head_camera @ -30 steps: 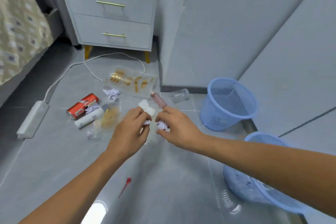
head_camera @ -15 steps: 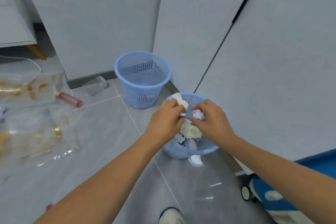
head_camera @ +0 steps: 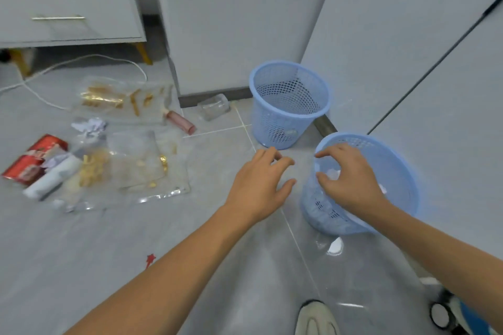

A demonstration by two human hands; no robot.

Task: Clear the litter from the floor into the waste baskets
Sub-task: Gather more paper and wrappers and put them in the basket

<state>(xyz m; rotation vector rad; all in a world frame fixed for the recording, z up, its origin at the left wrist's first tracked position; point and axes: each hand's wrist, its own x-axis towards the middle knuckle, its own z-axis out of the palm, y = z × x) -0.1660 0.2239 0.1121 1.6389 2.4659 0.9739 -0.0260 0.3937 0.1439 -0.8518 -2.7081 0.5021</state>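
Observation:
Two blue mesh waste baskets stand by the wall: the far basket (head_camera: 288, 106) and the near basket (head_camera: 392, 171), which holds white crumpled paper (head_camera: 333, 173). My right hand (head_camera: 348, 179) hovers over the near basket, fingers apart and empty. My left hand (head_camera: 261, 185) is just left of that basket, open and empty. Litter lies on the floor at left: a red can (head_camera: 31, 159), a white tube (head_camera: 51, 178), crumpled paper (head_camera: 88, 126), clear plastic bags with gold bits (head_camera: 136, 163), a pink tube (head_camera: 181, 122) and a clear plastic cup (head_camera: 213, 110).
A grey drawer cabinet (head_camera: 68, 0) stands at the back left with a white cable (head_camera: 81, 62) on the floor before it. Grey wall panels rise behind the baskets. My shoe (head_camera: 315, 318) is at the bottom, a small red scrap (head_camera: 149, 260) lies nearby, and a wheeled blue object (head_camera: 446, 313) sits bottom right.
Both hands carried crumpled paper from the litter pile to the near basket and let it go. The left hand has since drawn back to the left of the basket.

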